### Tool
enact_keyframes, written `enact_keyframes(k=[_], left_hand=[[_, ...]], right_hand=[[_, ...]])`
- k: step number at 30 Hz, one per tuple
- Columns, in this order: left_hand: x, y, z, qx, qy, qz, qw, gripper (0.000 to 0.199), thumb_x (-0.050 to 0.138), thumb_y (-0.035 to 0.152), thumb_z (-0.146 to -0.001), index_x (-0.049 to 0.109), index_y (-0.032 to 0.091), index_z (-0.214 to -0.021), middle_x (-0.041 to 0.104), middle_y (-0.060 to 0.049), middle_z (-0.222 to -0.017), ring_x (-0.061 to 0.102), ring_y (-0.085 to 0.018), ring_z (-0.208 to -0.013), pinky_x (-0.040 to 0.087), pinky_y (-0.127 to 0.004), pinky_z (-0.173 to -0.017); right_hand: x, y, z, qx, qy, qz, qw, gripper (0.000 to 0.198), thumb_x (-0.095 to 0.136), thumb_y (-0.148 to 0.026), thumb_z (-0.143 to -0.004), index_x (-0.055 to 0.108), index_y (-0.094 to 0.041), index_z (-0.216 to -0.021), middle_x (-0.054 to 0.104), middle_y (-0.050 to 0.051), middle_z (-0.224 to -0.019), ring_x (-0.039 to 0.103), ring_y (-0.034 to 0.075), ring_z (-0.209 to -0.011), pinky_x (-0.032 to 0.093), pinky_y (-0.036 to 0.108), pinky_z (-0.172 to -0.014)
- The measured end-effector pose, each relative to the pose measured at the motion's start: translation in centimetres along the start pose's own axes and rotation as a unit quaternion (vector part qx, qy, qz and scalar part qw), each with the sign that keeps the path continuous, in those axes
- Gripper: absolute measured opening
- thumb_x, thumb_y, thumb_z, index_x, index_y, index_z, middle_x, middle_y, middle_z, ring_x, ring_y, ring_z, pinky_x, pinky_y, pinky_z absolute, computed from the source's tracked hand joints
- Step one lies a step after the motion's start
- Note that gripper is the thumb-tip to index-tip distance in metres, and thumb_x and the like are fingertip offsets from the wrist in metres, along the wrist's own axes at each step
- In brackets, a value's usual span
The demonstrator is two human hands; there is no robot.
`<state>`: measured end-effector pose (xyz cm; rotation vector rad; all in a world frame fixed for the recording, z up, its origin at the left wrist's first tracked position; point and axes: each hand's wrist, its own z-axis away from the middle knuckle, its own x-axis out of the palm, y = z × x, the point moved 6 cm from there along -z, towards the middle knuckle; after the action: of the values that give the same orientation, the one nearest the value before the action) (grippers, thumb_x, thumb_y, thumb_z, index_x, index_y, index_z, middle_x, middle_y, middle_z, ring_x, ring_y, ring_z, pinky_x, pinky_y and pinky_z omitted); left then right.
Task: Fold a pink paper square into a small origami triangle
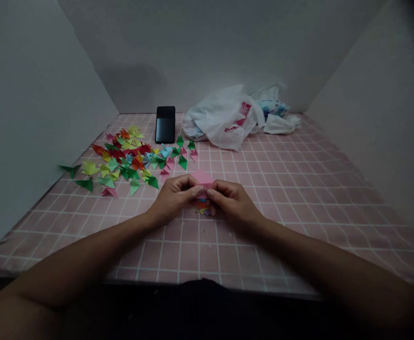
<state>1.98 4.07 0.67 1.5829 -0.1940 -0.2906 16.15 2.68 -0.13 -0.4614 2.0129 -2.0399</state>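
A pink-checked table bore white plastic bags at one o'clock, folded paper triangles at ten. At centre, the left hand and right hand pinched pink paper, seemingly above small coloured sheets.

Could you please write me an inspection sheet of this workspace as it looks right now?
Surface: pink checked tablecloth, small crumbs near the hands.
Job's things: pink paper sheet pinched at its near edge; small stack of coloured paper squares beneath.
Clutter: scattered pile of folded coloured paper triangles; black smartphone propped up; crumpled white plastic bag.
Grippers: left hand and right hand both pinch the pink sheet.
Cables: nothing seen.
Surroundings: plain white walls on three sides.
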Motion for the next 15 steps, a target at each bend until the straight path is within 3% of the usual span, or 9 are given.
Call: enact_keyframes(k=[5, 11, 15], left_hand=[[0.2, -0.5, -0.2, 0.001, -0.044, -0.043, 0.998, 0.026, 0.072, 0.037, -0.081, 0.064, 0.014, -0.073, 0.06, 0.001, -0.065, 0.053, -0.008, -0.058, 0.04, -0.02, -0.054], [0.5, -2.1, -0.4, -0.069, -0.083, 0.01, 0.994, 0.029, 0.068, 0.041, -0.085, 0.061, 0.015, -0.075, 0.062, 0.0, -0.063, 0.057, -0.009, -0.054, 0.047, -0.022, -0.054], [0.0, -1.6, -0.8, -0.039, -0.056, 0.007, 0.998, 0.025, 0.07, 0.037, -0.082, 0.061, 0.015, -0.075, 0.061, 0.001, -0.064, 0.057, -0.009, -0.055, 0.048, -0.021, -0.055]], right_hand=[[-0.4, 0.0, -0.2, -0.012, 0.013, -0.011, 1.0, 0.025, 0.068, -0.039, -0.086, 0.057, -0.019, -0.075, 0.058, -0.004, -0.057, 0.055, 0.011, -0.052, 0.045, 0.025, -0.054], [-1.1, 0.2, -0.1, -0.021, 0.088, 0.009, 0.996, 0.026, 0.066, -0.036, -0.087, 0.054, -0.02, -0.071, 0.056, -0.005, -0.055, 0.051, 0.01, -0.049, 0.043, 0.024, -0.05], [-1.5, 0.5, -0.3, -0.023, 0.108, -0.015, 0.994, 0.024, 0.066, -0.036, -0.086, 0.054, -0.02, -0.073, 0.056, -0.005, -0.055, 0.05, 0.009, -0.048, 0.043, 0.024, -0.05]])
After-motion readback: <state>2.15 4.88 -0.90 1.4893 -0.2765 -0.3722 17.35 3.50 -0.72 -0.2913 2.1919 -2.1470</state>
